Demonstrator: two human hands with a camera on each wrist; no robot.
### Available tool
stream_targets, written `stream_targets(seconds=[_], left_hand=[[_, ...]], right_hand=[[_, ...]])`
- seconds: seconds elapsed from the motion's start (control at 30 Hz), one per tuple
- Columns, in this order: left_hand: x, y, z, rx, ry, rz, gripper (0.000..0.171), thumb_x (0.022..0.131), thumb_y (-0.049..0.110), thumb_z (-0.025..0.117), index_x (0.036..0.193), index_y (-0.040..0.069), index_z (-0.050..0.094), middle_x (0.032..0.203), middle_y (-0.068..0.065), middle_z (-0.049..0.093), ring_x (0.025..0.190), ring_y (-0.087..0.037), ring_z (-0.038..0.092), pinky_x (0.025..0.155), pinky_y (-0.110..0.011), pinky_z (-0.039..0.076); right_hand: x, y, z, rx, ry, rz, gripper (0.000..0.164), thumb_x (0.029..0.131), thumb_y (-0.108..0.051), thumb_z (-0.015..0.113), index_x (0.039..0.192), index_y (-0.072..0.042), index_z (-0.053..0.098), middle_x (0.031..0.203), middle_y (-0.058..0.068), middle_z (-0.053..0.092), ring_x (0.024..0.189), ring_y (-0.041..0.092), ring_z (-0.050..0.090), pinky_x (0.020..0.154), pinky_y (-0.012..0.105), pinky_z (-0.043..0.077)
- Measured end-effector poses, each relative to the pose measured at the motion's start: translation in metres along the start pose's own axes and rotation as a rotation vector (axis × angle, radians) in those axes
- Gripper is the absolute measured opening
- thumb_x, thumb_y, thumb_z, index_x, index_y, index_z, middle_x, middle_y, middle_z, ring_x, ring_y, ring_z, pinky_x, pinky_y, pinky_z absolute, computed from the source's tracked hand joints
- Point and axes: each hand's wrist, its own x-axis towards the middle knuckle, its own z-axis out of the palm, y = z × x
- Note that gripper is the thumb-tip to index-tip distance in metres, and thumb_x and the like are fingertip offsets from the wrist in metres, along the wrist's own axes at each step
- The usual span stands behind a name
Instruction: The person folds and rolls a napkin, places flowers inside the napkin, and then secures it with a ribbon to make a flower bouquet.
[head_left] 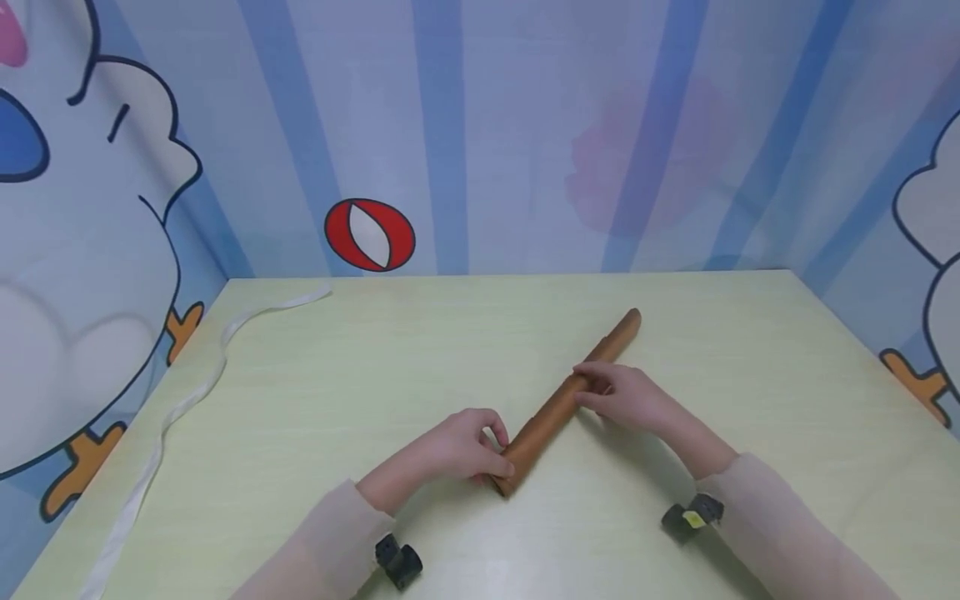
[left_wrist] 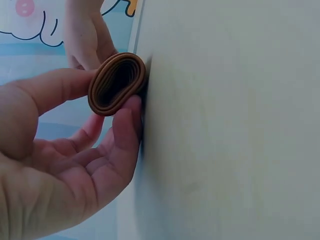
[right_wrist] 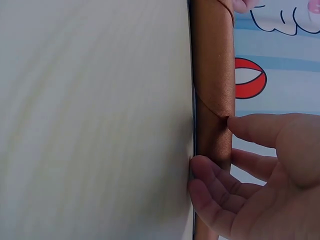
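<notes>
A rolled-up brown sheet (head_left: pixel 551 418), smooth with a slight sheen, lies diagonally on the table as a long narrow tube. At its near end my left hand (head_left: pixel 457 447) pinches it between thumb and fingers. My right hand (head_left: pixel 633 400) grips it partway along, thumb on one side and fingertips on the other. Several wound layers show at the flattened open end of the roll (left_wrist: pixel 106 108) in the left wrist view. A slanting edge of the sheet crosses the roll (right_wrist: pixel 215 60) near the right thumb in the right wrist view.
A long white ribbon (head_left: pixel 120 537) trails in curves along the left side of the pale table (head_left: pixel 420 333). Cartoon-printed walls (head_left: pixel 510 125) stand behind the table and at both sides. Small black cameras (head_left: pixel 399 562) sit at both wrists.
</notes>
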Motion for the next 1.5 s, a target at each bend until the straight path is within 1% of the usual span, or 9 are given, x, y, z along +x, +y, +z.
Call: stream_targets(seconds=[0.17, 0.3, 0.4, 0.57, 0.77, 0.87, 1.13, 1.37, 1.5], left_hand=[[-0.005, -0.001, 0.007, -0.038, -0.017, -0.004, 0.025, 0.079, 0.006, 0.075, 0.093, 0.003, 0.054, 0.071, -0.007, 0.066, 0.057, -0.013, 0.059, 0.055, -0.027, 0.049], [-0.010, -0.002, 0.014, -0.059, -0.042, -0.003, 0.025, 0.079, 0.006, 0.075, 0.092, 0.003, 0.054, 0.069, -0.007, 0.067, 0.055, -0.013, 0.060, 0.055, -0.027, 0.050], [-0.014, -0.001, 0.019, -0.075, -0.048, -0.008, 0.024, 0.079, 0.006, 0.075, 0.090, 0.003, 0.054, 0.067, -0.007, 0.067, 0.054, -0.014, 0.060, 0.054, -0.027, 0.050], [-0.020, 0.001, 0.029, -0.108, -0.052, -0.034, 0.025, 0.078, 0.005, 0.076, 0.087, 0.004, 0.053, 0.064, -0.009, 0.066, 0.051, -0.015, 0.060, 0.053, -0.028, 0.051], [-0.026, 0.002, 0.038, -0.188, -0.065, -0.061, 0.026, 0.077, 0.002, 0.077, 0.083, 0.002, 0.052, 0.062, -0.012, 0.066, 0.047, -0.015, 0.059, 0.050, -0.030, 0.053], [-0.029, 0.001, 0.041, -0.208, -0.065, -0.071, 0.026, 0.076, 0.002, 0.077, 0.083, 0.002, 0.052, 0.062, -0.013, 0.066, 0.047, -0.016, 0.060, 0.050, -0.030, 0.053], [-0.034, -0.001, 0.051, -0.215, -0.072, -0.062, 0.027, 0.075, 0.004, 0.080, 0.079, 0.001, 0.053, 0.058, -0.012, 0.065, 0.044, -0.014, 0.058, 0.046, -0.028, 0.051], [-0.040, 0.002, 0.059, -0.208, -0.089, -0.081, 0.025, 0.075, 0.006, 0.080, 0.075, 0.002, 0.055, 0.054, -0.010, 0.063, 0.041, -0.013, 0.055, 0.042, -0.025, 0.048], [-0.043, 0.004, 0.065, -0.192, -0.077, -0.089, 0.026, 0.074, 0.007, 0.081, 0.072, 0.002, 0.056, 0.053, -0.009, 0.062, 0.042, -0.013, 0.055, 0.041, -0.024, 0.047]], right_hand=[[0.003, -0.003, 0.004, 0.017, -0.006, -0.029, 0.048, 0.093, -0.023, 0.062, 0.135, -0.001, 0.052, 0.103, 0.014, 0.063, 0.079, 0.018, 0.058, 0.066, 0.031, 0.046], [0.005, -0.005, 0.007, 0.032, -0.017, -0.058, 0.045, 0.093, -0.020, 0.062, 0.133, -0.001, 0.054, 0.096, 0.010, 0.064, 0.079, 0.017, 0.057, 0.067, 0.031, 0.046], [0.006, -0.006, 0.010, 0.044, -0.042, -0.095, 0.044, 0.093, -0.019, 0.061, 0.132, -0.001, 0.055, 0.093, 0.009, 0.064, 0.079, 0.016, 0.059, 0.068, 0.031, 0.047], [0.007, -0.007, 0.011, 0.068, -0.104, -0.124, 0.042, 0.094, -0.016, 0.060, 0.133, -0.002, 0.055, 0.096, 0.008, 0.064, 0.081, 0.015, 0.058, 0.070, 0.031, 0.046], [0.006, -0.011, 0.014, 0.096, -0.166, -0.124, 0.043, 0.094, -0.024, 0.061, 0.133, -0.006, 0.056, 0.099, 0.006, 0.063, 0.086, 0.016, 0.056, 0.075, 0.031, 0.046], [0.007, -0.013, 0.016, 0.111, -0.185, -0.123, 0.046, 0.093, -0.028, 0.063, 0.133, -0.006, 0.056, 0.099, 0.005, 0.063, 0.088, 0.016, 0.057, 0.076, 0.032, 0.046], [0.006, -0.016, 0.021, 0.129, -0.226, -0.127, 0.046, 0.090, -0.026, 0.067, 0.131, -0.007, 0.058, 0.091, 0.002, 0.062, 0.080, 0.016, 0.054, 0.070, 0.031, 0.045], [0.004, -0.018, 0.023, 0.134, -0.274, -0.153, 0.046, 0.090, -0.028, 0.068, 0.131, -0.009, 0.059, 0.093, 0.003, 0.062, 0.081, 0.016, 0.054, 0.070, 0.030, 0.045], [0.002, -0.020, 0.023, 0.146, -0.308, -0.169, 0.047, 0.090, -0.028, 0.067, 0.132, -0.009, 0.058, 0.090, 0.002, 0.061, 0.080, 0.017, 0.054, 0.069, 0.030, 0.044]])
